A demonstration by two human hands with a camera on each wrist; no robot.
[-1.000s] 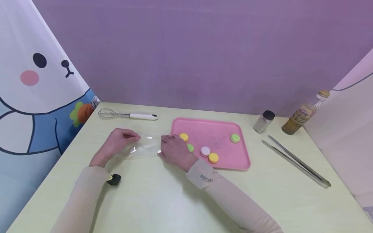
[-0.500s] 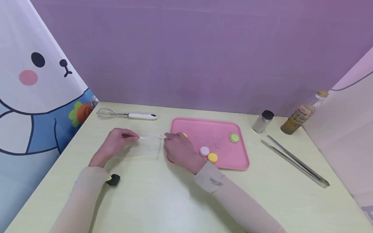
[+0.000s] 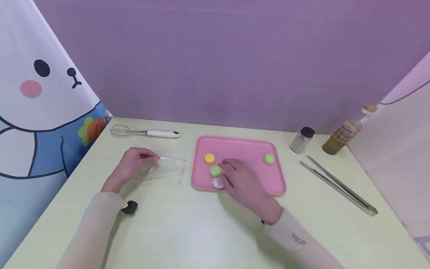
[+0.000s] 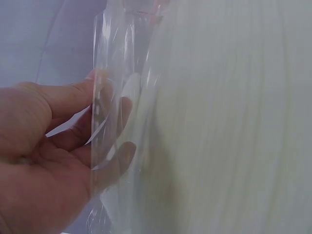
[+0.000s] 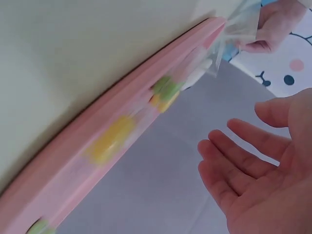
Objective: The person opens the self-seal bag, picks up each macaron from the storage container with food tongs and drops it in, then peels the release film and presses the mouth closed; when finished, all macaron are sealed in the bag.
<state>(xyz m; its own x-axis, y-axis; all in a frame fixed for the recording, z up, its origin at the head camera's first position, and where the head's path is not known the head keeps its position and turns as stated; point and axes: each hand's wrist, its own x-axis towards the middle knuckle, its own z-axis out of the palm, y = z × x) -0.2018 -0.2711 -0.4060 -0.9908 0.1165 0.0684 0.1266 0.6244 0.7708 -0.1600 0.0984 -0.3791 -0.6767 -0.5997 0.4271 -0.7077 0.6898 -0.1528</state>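
A clear plastic bag (image 3: 170, 169) lies left of the pink tray (image 3: 235, 145), and my left hand (image 3: 132, 168) pinches its upper edge. In the left wrist view the thumb of that hand (image 4: 48, 141) is on the near side of the clear film (image 4: 113, 44), with fingertips showing through it. My right hand (image 3: 248, 186) hovers over the tray's front part, fingers loosely spread and holding nothing. By its fingertips sit a green macaron (image 3: 215, 171) and a lilac macaron (image 3: 218, 183). Behind them lies a yellow macaron (image 3: 209, 158). Another yellow macaron (image 5: 111, 140) shows blurred in the right wrist view.
One more green macaron (image 3: 269, 159) sits at the tray's right. A whisk (image 3: 162, 133) lies behind the bag. A black-capped jar (image 3: 301, 140), a corked bottle (image 3: 346, 132) and metal tongs (image 3: 339, 186) are on the right. A purple backdrop (image 3: 215, 67) rises behind the table.
My right hand has let go of the bag's right side and moved right over the tray, uncovering macarons at the left and hiding others. The left hand keeps its grip in place.
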